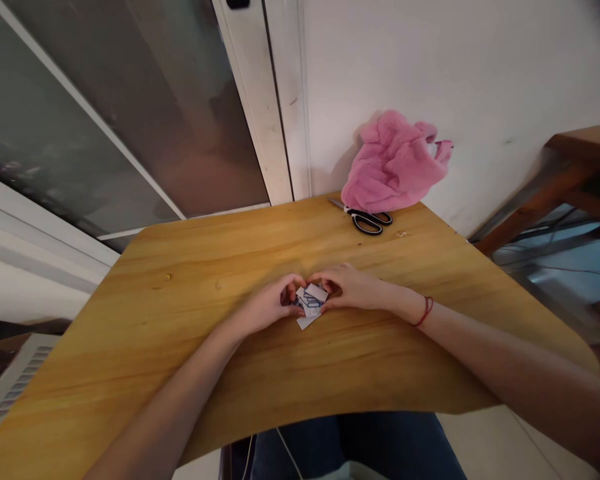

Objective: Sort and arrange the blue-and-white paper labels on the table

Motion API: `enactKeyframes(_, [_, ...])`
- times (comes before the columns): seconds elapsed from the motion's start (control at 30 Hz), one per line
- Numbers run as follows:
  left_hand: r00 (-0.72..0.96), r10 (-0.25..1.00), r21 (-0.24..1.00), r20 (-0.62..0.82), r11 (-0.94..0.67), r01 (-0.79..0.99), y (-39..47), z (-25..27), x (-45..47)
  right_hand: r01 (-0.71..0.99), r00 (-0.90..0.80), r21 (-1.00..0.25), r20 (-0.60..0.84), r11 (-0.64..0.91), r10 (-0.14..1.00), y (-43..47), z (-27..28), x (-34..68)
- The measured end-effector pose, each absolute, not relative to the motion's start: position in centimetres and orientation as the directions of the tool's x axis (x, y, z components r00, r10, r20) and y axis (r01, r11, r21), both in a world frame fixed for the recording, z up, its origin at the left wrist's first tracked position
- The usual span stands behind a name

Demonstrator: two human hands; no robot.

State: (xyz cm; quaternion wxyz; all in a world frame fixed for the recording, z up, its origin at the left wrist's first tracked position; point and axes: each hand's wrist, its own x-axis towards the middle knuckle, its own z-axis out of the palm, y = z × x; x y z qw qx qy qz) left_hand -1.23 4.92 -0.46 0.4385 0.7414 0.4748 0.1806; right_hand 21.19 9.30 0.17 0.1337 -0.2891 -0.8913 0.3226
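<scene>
A small pile of white paper pieces with dark blue line marks lies near the middle of the wooden table. My left hand curls around its left side, thumb and fingers touching the paper edges. From the right, my right hand pinches in at the same pile, with a red string around that wrist. The fingertips of both hands come close together at the top of the pile. Some pieces overlap, and one sticks out toward me. How many pieces there are is hidden by the overlap and my fingers.
Black-handled scissors lie at the table's far edge, partly under a pink fluffy cloth item against the white wall. A tiny yellowish bit sits on the left of the wooden table. Another wooden piece of furniture stands at right.
</scene>
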Motion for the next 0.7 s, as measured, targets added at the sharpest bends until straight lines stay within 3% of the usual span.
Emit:
enactKeyframes(0.1, [0.474,0.866,0.826,-0.156,-0.149,0.544,4.8,-0.2,-1.0,0.446,-0.790,-0.634,0.055,0.632,0.611,8.9,0.3,20.8])
enactKeyframes(0.33, [0.540,0.794,0.817,-0.281,-0.098,0.569,4.3,2.3,-3.0,0.367,-0.783,-0.830,-0.032,0.420,0.621,10.0,0.3,22.5])
enactKeyframes(0.53, [0.436,0.892,0.620,-0.123,-0.274,0.735,3.7,1.2,-0.5,0.363,-0.755,-0.794,0.056,0.488,0.654,9.6,-0.4,21.3])
enactKeyframes(0.7, [0.441,0.888,0.667,-0.130,-0.251,0.702,4.3,1.3,-1.3,0.353,-0.729,-0.825,0.053,0.441,0.682,9.6,-0.6,21.6])
